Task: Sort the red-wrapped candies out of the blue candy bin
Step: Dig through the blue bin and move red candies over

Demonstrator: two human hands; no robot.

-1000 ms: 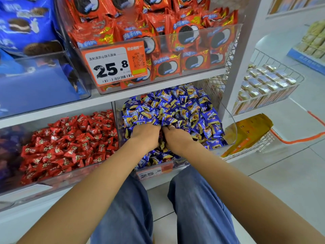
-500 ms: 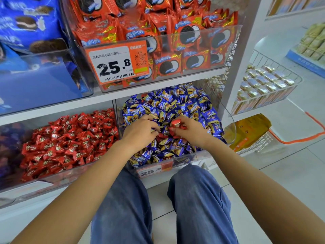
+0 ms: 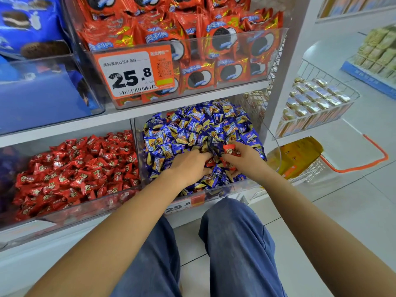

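Note:
The clear bin of blue-wrapped candies (image 3: pixel 216 190) sits on the lower shelf, right of centre. Both my hands are in its front half. My right hand (image 3: pixel 246 159) pinches a red-wrapped candy (image 3: pixel 230 150) between thumb and fingers, lifted just above the blue pile. My left hand (image 3: pixel 190 166) lies palm down on the blue candies (image 3: pixel 199 127), its fingertips dug into the pile beside a few more red candies (image 3: pixel 211 162) showing between the two hands. To the left stands the bin of red-wrapped candies (image 3: pixel 75 168).
Above are bins of orange cookie packs (image 3: pixel 192 39) with a 25.8 price tag (image 3: pixel 134 73) and blue cookie packs (image 3: pixel 27 22). A wire basket of silver sweets (image 3: pixel 317 97) hangs right of the white shelf post. An orange-handled shopping basket (image 3: pixel 334 161) sits on the floor. My knees are below.
My hands came up out of the blue pile and spread apart. My right hand took hold of a red candy and has moved it slightly right; more red candies came into sight between the hands.

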